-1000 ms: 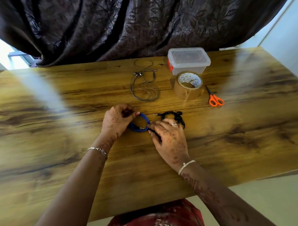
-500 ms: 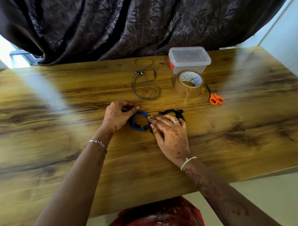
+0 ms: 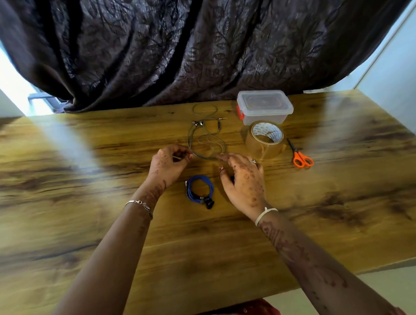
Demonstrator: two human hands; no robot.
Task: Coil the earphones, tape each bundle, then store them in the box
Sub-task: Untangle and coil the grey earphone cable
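A loose grey earphone cable (image 3: pixel 207 143) lies spread on the wooden table (image 3: pixel 86 220). My left hand (image 3: pixel 170 163) has its fingers curled and pinches the cable's near left edge. My right hand (image 3: pixel 244 179) reaches with straight fingers, and its fingertips touch the cable's near right loop. The coiled blue earphones (image 3: pixel 198 190) lie free on the table between my wrists. A dark bit of the black earphones (image 3: pixel 231 179) shows under my right palm; the rest is hidden. The clear lidded box (image 3: pixel 264 107) stands at the back, with the brown tape roll (image 3: pixel 265 138) in front of it.
Orange-handled scissors (image 3: pixel 300 155) lie to the right of the tape roll. A dark patterned curtain (image 3: pixel 198 47) hangs behind the table's far edge. The table's near edge runs just in front of me.
Both hands let go of the blue coil and moved away from me to the grey cable. The blue coil now lies alone on the table.
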